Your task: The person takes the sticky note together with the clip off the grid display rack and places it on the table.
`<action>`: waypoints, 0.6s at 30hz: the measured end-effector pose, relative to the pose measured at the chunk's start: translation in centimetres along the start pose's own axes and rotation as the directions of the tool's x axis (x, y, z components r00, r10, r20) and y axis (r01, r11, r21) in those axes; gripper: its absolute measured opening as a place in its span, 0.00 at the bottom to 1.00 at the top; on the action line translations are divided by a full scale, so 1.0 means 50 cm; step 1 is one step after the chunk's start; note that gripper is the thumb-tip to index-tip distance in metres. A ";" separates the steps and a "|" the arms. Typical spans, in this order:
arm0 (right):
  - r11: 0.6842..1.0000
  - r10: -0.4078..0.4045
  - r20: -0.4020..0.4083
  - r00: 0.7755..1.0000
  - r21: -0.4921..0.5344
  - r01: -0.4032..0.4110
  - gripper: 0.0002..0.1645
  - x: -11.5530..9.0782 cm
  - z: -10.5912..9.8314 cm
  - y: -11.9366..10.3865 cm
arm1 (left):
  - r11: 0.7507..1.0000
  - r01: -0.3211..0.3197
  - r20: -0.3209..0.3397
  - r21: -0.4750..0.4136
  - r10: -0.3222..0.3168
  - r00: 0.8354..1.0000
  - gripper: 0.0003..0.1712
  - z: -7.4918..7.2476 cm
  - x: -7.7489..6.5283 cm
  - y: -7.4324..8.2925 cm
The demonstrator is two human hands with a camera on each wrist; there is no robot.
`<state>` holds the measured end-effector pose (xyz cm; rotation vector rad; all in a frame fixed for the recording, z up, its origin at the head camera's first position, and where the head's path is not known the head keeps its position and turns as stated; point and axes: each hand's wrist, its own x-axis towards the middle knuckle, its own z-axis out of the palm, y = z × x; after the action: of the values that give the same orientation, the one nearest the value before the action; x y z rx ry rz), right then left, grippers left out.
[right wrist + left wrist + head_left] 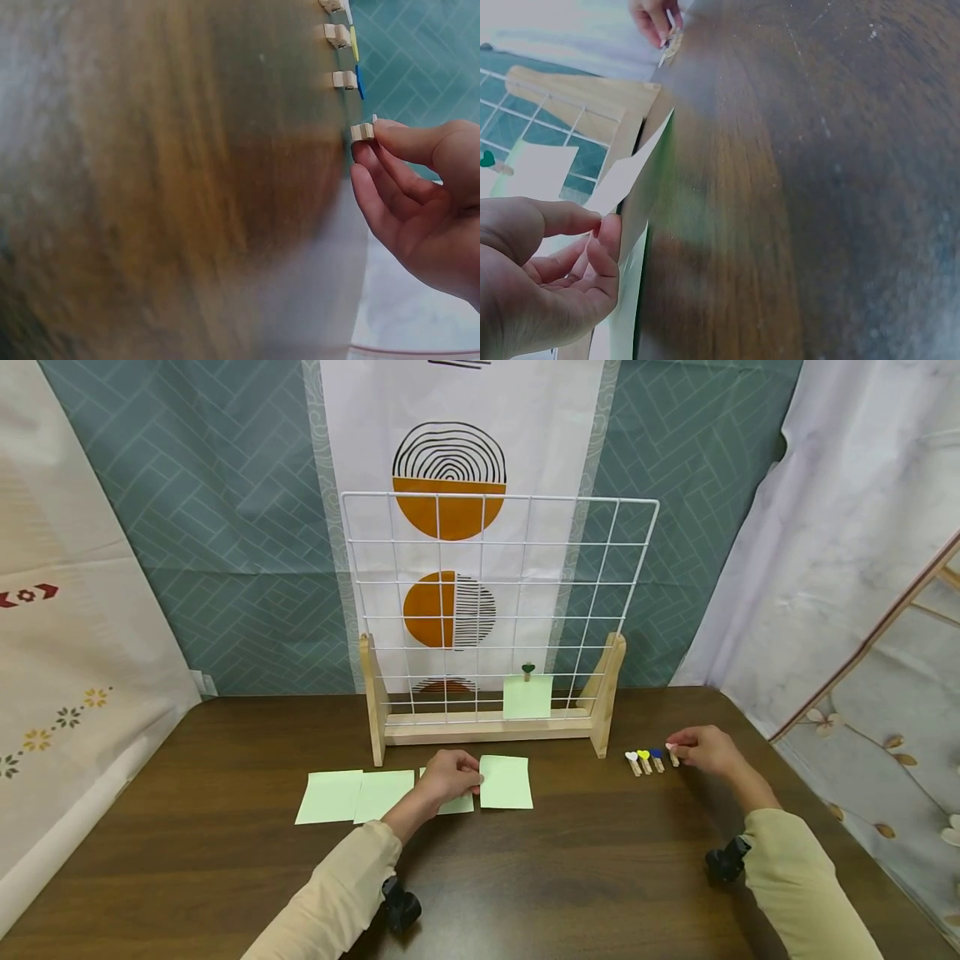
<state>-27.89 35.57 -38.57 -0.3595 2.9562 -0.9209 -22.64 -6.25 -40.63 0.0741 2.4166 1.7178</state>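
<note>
My left hand (448, 777) pinches the left edge of a pale green paper note (507, 783), whose free part tilts over the table in the left wrist view. Under that hand lies another green note (456, 803), partly hidden, with two more notes (328, 797) to its left. At the right, my right hand (708, 750) pinches a small wooden clothespin (361, 133) by its decorated end, between thumb and fingers. Beside it, three similar clothespins lie in a row, topped in white (632, 762), yellow (644, 762) and blue (657, 761).
Behind the notes stands a white wire grid (504, 583) on a wooden base (487, 732). One green note (527, 698) hangs low on it from a clothespin with a dark green heart (528, 669). The brown table (555, 877) ends at a patterned backdrop cloth (247, 527).
</note>
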 end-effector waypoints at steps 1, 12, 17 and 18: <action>1.000 0.002 0.000 1.000 -0.002 -0.002 0.12 0.000 0.001 0.002 | 1.000 0.000 -0.003 0.007 0.000 1.000 0.08 0.000 0.000 0.000; 0.999 0.025 0.026 0.999 0.039 -0.026 0.12 0.002 0.011 0.003 | 0.998 -0.023 -0.030 0.052 0.025 0.999 0.07 -0.009 0.002 -0.003; 0.999 0.027 0.031 0.999 0.032 -0.028 0.12 0.002 0.012 0.004 | 0.998 -0.029 -0.033 0.062 0.031 0.999 0.06 -0.008 0.002 -0.004; 0.999 0.025 0.031 0.999 0.031 -0.026 0.13 0.001 0.011 0.003 | 0.997 -0.032 -0.034 0.069 0.035 0.999 0.06 -0.007 0.001 -0.004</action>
<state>-27.94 35.37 -39.12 -0.3311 2.9082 -0.9491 -22.76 -6.64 -40.69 0.0950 2.5136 1.6634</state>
